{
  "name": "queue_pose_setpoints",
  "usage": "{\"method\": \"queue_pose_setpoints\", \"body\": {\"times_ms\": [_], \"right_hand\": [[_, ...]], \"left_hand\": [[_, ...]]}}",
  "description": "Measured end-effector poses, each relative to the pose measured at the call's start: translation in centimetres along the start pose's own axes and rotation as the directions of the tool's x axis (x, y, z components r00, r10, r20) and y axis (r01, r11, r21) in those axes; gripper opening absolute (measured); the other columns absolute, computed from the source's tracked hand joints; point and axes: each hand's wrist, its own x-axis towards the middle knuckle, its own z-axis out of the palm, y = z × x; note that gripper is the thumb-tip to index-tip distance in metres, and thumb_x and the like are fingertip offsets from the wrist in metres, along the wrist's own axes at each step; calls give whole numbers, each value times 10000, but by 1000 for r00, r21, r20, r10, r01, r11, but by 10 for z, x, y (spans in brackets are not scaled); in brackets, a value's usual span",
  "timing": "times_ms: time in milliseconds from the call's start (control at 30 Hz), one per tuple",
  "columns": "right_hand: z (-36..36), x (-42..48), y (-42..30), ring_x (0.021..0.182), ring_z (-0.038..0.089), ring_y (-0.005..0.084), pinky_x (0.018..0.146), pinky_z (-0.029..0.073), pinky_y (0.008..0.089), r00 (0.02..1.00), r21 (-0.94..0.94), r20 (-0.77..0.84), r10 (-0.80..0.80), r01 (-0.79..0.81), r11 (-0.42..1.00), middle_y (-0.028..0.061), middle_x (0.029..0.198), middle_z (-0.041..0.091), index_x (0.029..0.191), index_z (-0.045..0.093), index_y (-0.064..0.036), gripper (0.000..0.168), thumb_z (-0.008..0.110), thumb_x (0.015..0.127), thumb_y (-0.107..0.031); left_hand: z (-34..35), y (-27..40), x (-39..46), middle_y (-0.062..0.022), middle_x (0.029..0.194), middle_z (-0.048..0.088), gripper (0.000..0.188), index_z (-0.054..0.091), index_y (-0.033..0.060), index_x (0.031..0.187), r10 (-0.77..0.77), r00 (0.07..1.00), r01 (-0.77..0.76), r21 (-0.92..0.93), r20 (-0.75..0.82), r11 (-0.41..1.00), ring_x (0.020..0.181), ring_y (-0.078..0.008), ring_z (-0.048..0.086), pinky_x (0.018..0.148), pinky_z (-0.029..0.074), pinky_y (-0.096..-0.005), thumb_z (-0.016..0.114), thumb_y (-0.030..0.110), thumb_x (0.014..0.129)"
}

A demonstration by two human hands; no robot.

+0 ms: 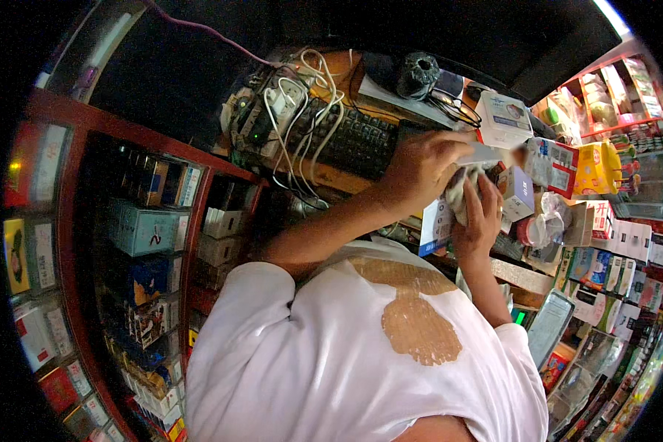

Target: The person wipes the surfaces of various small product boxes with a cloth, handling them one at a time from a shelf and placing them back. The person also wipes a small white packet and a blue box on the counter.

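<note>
My right hand (479, 212) presses its spread fingers on a crumpled greyish cloth (457, 201), above the counter's right part. Close by on the left, my left hand (428, 166) is bent over the cloth, its fingertips near a flat, pale grey item (480, 154); whether they hold it is unclear. A white and purple small box (516, 193) stands just right of my hands, and a clear plastic case (504, 119) lies beyond them. Below my left wrist, a white and blue printed card or box (436, 225) is partly hidden.
A black keyboard (364, 138) lies under tangled white cables (309, 132) beside a power strip (284, 96). A black roll-like object (418, 74) stands farther back. Boxed goods and a yellow package (595, 166) crowd the right. Red-framed shelves (190, 243) with boxes stand at left.
</note>
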Motion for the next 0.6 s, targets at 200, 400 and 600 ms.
{"method": "queue_pose_setpoints", "body": {"times_ms": [200, 400, 600], "right_hand": [[-12, -93, 34, 1127, 514, 407, 905, 457, 461, 957, 79, 288, -29, 7, 997, 208, 1246, 514, 1224, 594, -70, 650, 618, 597, 101], [-46, -67, 60, 1028, 620, 209, 908, 490, 334, 885, 341, 21, 465, -443, 829, 86, 1127, 643, 1196, 572, 7, 420, 574, 782, 77], [-36, 24, -17, 1166, 515, 379, 971, 435, 454, 978, 179, 51, 205, -211, 961, 182, 1303, 520, 1220, 545, -70, 613, 703, 629, -23]], "left_hand": [[10, -12, 10, -154, 1090, 653, 353, 626, 19, 1052, -12, 1000, 12, 35, -13, 999, 994, -316, 643, 886, 512, -386, 601, -91, 718], [-8, -35, 25, -151, 1127, 660, 340, 625, 17, 1079, 106, 994, -106, -3, 26, 994, 1059, -261, 641, 878, 533, -343, 635, -119, 768], [21, -21, 21, -134, 1107, 676, 288, 654, 31, 1064, -18, 997, 32, -186, 76, 982, 1023, -254, 661, 861, 536, -348, 626, -80, 800]]}}
